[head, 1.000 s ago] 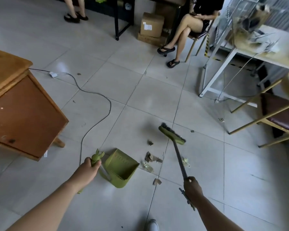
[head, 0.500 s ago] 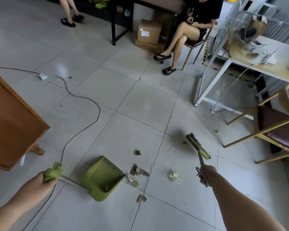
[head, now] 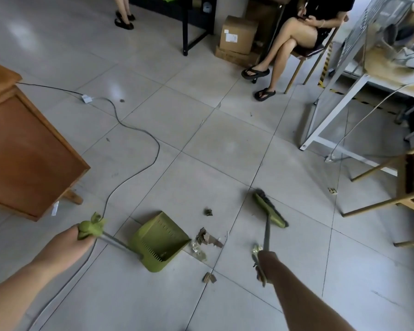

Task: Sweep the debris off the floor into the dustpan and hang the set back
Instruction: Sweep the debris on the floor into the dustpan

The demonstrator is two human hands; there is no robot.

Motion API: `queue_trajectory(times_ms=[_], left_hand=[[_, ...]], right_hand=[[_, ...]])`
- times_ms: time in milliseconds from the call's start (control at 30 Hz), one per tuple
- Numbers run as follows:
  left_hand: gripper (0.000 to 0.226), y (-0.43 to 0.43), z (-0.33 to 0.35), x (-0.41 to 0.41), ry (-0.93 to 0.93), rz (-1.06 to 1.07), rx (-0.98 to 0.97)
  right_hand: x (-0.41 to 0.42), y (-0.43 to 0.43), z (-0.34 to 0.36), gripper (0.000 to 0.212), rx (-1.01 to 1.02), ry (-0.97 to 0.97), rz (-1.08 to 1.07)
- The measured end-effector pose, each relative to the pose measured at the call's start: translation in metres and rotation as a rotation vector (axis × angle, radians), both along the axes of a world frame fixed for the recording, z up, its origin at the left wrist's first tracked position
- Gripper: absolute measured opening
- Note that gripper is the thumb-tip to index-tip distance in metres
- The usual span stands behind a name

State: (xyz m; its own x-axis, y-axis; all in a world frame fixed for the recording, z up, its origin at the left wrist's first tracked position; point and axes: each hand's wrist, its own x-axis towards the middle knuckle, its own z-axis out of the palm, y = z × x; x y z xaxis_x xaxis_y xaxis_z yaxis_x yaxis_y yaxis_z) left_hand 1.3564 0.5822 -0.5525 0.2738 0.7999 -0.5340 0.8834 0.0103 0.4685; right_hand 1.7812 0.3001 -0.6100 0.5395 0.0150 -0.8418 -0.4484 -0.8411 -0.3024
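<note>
Left hand (head: pixel 67 244): fingers are curled round the green knob at the top of the dustpan's long handle, gripping it fully.
Right hand (head: pixel 264 258): seen end-on past the forearm, so the fingers are hard to make out; it appears wrapped round the broom's thin handle near its upper end.
Dustpan (head: pixel 158 242): green, resting on the tiled floor (head: pixel 225 149) with its handle slanting back to the left hand and its open mouth facing right, towards the litter.
Broom (head: pixel 270 212): the green head with dark bristles lies to the right of the pan and beyond the right hand, well apart from the pan's mouth.
Debris (head: pixel 207 238): brown card scraps and a clear wrapper sit just beside the pan's lip; one dark bit is farther out, one brown piece nearer the person, and a pale scrap lies by the right hand.
Cable (head: pixel 139 168): grey, snaking across the tiles and passing under the left hand.
Cabinet (head: pixel 26 158): wooden, at the left.
Cardboard box (head: pixel 238 34): at the far side, next to a seated person (head: pixel 296 37).
</note>
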Motion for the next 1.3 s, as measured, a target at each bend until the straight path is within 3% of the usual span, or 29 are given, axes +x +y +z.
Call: queue_trajectory(times_ms=[233, 467, 767, 933, 1100, 1300], left_hand=[[0.033, -0.02, 0.041, 0.021, -0.077, -0.028, -0.03], [0.037, -0.024, 0.045, 0.016, -0.002, -0.06, -0.066], [0.043, -0.025, 0.048, 0.023, 0.091, -0.102, -0.039], [0.056, -0.038, 0.062, 0.025, 0.139, -0.067, 0.072], [0.041, -0.047, 0.08, 0.027, 0.088, -0.168, 0.159], [0.04, -0.062, 0.065, 0.011, 0.017, -0.19, -0.202]], right_hand=[[-0.097, 0.012, 0.006, 0.021, -0.022, 0.108, 0.039], [-0.168, 0.012, 0.014, 0.022, -0.008, 0.135, 0.003], [-0.271, -0.01, 0.01, 0.01, -0.006, 0.098, 0.202], [-0.264, -0.031, 0.035, 0.033, -0.001, -0.045, 0.103], [-0.242, -0.058, 0.067, 0.025, 0.046, -0.144, -0.018], [-0.198, -0.082, 0.093, 0.023, -0.009, -0.207, -0.048]])
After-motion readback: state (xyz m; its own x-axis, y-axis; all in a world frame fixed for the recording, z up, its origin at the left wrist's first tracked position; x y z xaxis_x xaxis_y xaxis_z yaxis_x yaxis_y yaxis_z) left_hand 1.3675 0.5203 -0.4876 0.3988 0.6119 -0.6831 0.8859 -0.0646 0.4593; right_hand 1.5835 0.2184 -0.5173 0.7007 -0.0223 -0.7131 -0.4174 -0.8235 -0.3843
